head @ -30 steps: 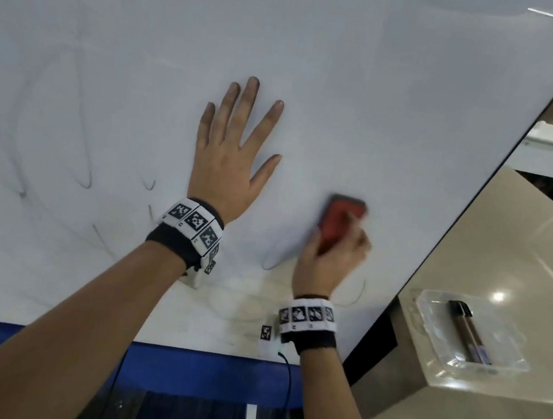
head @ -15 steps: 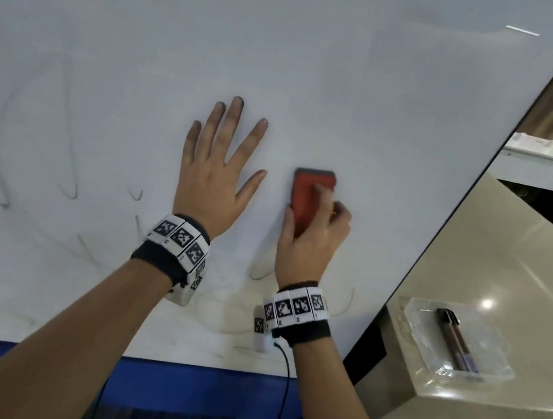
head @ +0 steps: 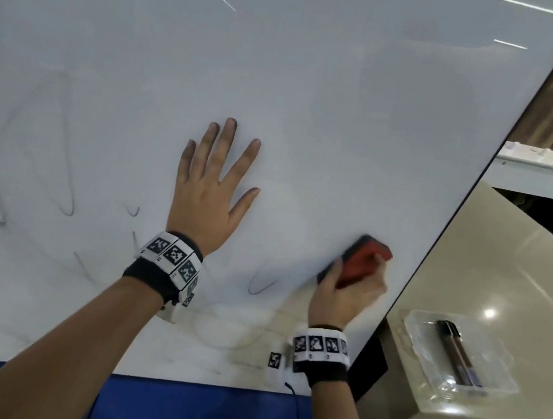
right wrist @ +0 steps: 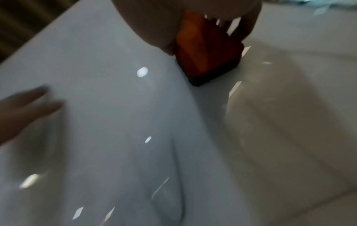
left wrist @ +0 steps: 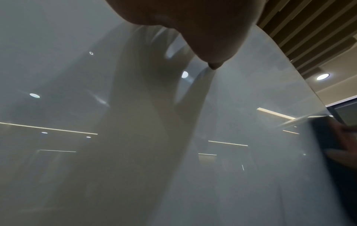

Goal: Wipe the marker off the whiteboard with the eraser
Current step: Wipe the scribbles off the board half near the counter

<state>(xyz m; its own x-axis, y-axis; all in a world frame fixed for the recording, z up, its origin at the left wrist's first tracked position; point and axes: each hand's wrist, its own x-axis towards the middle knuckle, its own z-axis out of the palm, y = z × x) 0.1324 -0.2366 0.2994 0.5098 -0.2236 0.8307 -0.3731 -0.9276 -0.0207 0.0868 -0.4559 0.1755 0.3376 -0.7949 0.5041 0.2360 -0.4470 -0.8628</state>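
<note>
A large whiteboard [head: 316, 93] fills the head view, with faint marker strokes [head: 66, 199] at its left and a dark curved stroke [head: 261, 287] low in the middle. My left hand [head: 214, 185] lies flat on the board, fingers spread and straight. My right hand [head: 348, 293] grips a red eraser [head: 363, 264] with a dark felt base, pressed to the board near its right edge. In the right wrist view the eraser [right wrist: 206, 50] sits on the board under my fingers, blurred by motion. The left wrist view shows my palm [left wrist: 193, 23] against the glossy whiteboard [left wrist: 135, 137].
A clear plastic tray [head: 458, 357] holding a dark marker [head: 455, 353] stands on a beige counter [head: 519, 271] right of the board. A blue ledge [head: 177, 401] runs below the board's bottom edge. A white fixture [head: 548, 174] stands at the far right.
My right hand has swept the eraser from beside my left thumb down and right toward the board's right edge. The left hand stays flat on the board.
</note>
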